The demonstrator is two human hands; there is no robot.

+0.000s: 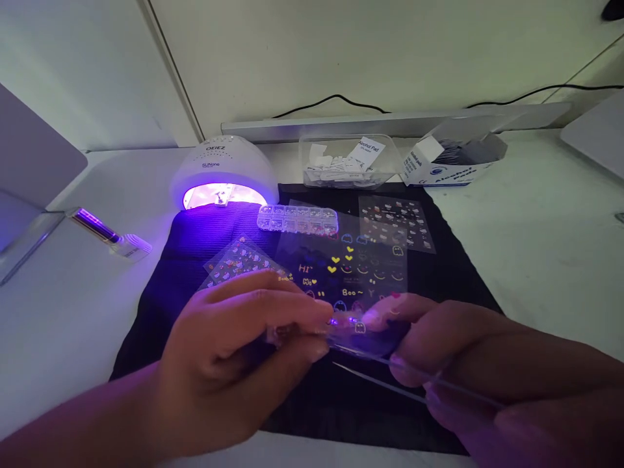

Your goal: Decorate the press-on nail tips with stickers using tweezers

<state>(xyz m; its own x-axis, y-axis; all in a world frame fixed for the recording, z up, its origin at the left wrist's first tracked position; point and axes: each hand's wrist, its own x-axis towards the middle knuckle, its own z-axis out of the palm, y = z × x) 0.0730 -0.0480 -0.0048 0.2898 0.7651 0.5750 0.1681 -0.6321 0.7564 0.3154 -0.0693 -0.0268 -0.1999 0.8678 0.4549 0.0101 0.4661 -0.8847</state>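
Note:
Above the black cloth, my left hand [244,351] pinches a small shiny pinkish piece, partly hidden by its fingers, close to the lower edge of a clear sticker sheet [358,279]. The sheet bears yellow hearts, little ghosts and words. My right hand [458,364] has its fingers closed on the sheet's lower right part. A thin pair of tweezers [380,382] sticks out from the right hand toward the left. Small purple glints show between the two hands.
A white lamp [224,162] glows purple at the back left, with a tube [112,237] left of it. A compartment case [297,220] and more sticker sheets [397,218] lie on the black cloth [156,318]. Behind are a clear tray [312,179] and an alcohol pad box [448,172].

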